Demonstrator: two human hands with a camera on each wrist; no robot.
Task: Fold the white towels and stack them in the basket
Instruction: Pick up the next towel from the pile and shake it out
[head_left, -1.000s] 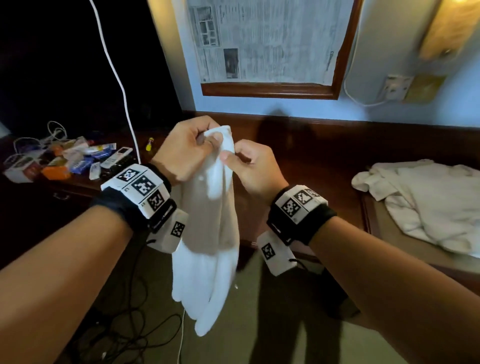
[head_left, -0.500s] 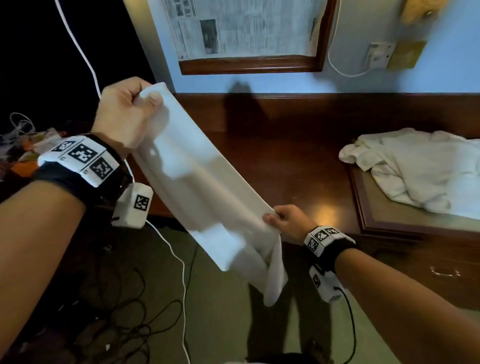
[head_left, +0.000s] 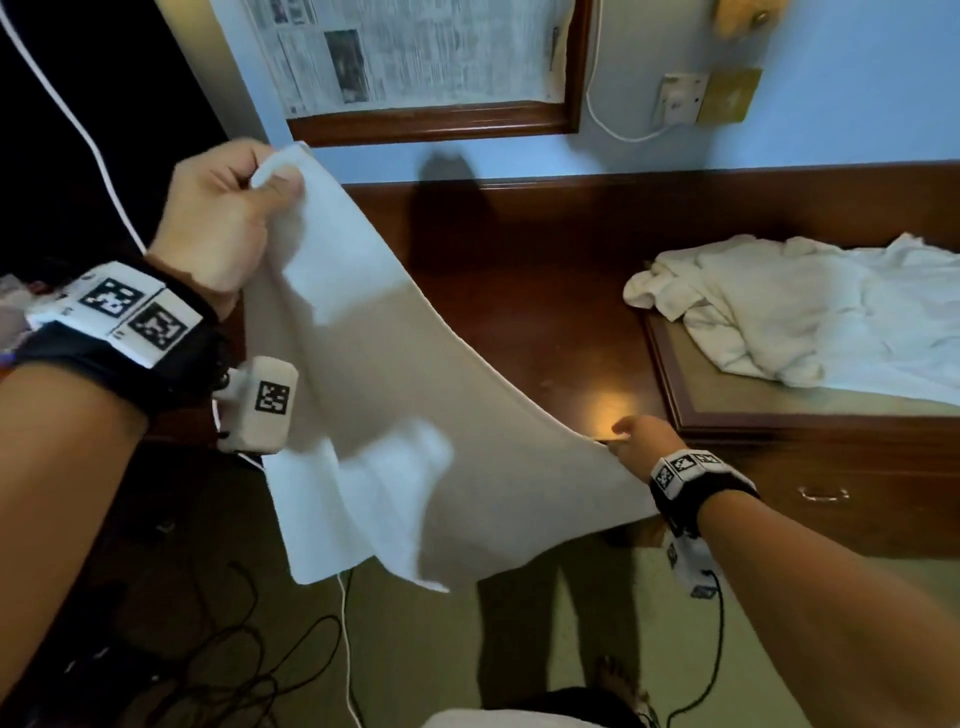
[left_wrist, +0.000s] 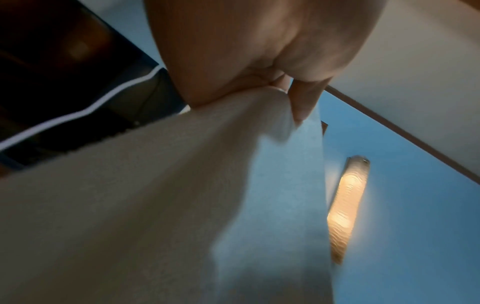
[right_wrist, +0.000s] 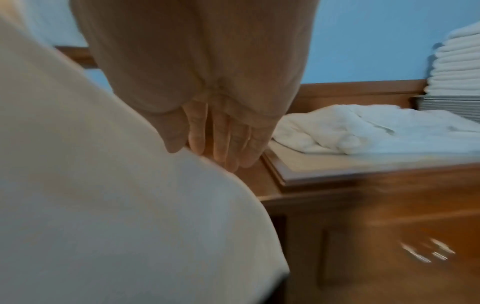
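Note:
A white towel (head_left: 415, 415) hangs stretched in the air between my two hands, sloping from upper left to lower right. My left hand (head_left: 270, 184) grips its top corner, fingers curled round the cloth; the left wrist view shows the towel (left_wrist: 130, 205) bunched in that hand (left_wrist: 283, 92). My right hand (head_left: 618, 436) pinches the lower right edge, low by the dark desk. In the right wrist view the thumb lies on the towel (right_wrist: 103, 205) and the fingers (right_wrist: 223, 144) lie under it. A lower corner flaps loose.
A rumpled pile of white towels (head_left: 805, 312) lies on the raised desk pad (head_left: 727, 415) at right. Far right in the right wrist view, folded towels (right_wrist: 459, 61) stand stacked in a grey basket (right_wrist: 446, 107). Cables (head_left: 234, 649) trail on the floor.
The towel was bunched between both hands close together; they have since drawn apart, left up, right down and rightward, and the towel now spreads into a wide sheet.

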